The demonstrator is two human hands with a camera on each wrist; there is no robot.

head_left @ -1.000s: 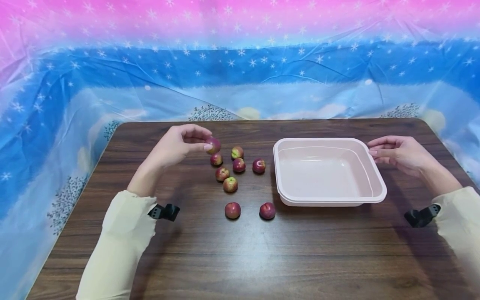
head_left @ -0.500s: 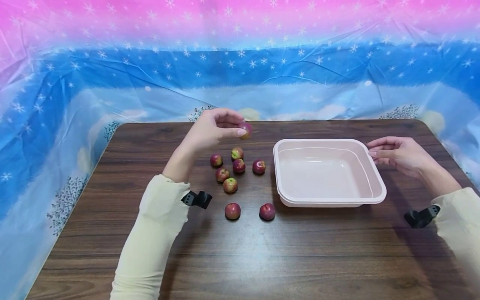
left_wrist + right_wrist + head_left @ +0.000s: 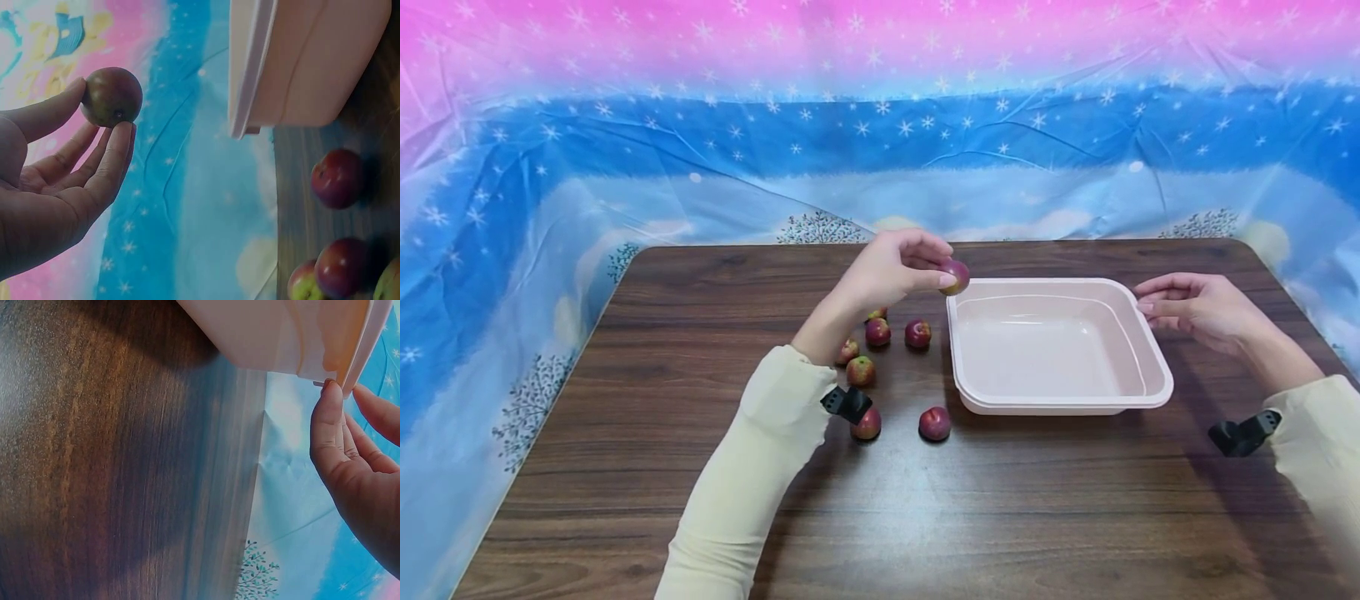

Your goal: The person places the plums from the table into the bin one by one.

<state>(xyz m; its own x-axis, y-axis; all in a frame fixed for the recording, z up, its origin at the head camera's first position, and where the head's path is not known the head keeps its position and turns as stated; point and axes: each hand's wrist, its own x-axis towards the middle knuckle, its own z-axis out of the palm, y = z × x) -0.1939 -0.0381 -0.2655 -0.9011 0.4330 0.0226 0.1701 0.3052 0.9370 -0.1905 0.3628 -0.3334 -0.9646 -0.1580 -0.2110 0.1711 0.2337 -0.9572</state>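
Observation:
Between thumb and fingertips, my left hand (image 3: 887,271) pinches a dark red plum (image 3: 955,277) just above the far left corner of a pale pink plastic basin (image 3: 1052,400). The left wrist view shows the held plum (image 3: 112,97) from below, with fingers on two sides of it. At the basin's right edge, my right hand (image 3: 1202,308) grips the rim, thumb and forefinger on either side of it in the right wrist view. No fruit lies inside the basin. Left of it, red and green plums (image 3: 878,332) form a loose cluster, some partly hidden behind my left arm.
Two plums lie nearer the front, one (image 3: 935,424) by the basin's front left corner and another (image 3: 867,424) partly behind the left wrist camera. The brown wooden table (image 3: 1000,517) ends at a snowflake-patterned cloth (image 3: 880,133) behind.
My left hand has carried the plum rightward from the cluster to the basin's left rim, its forearm now covering some plums. My right hand and the basin have stayed put.

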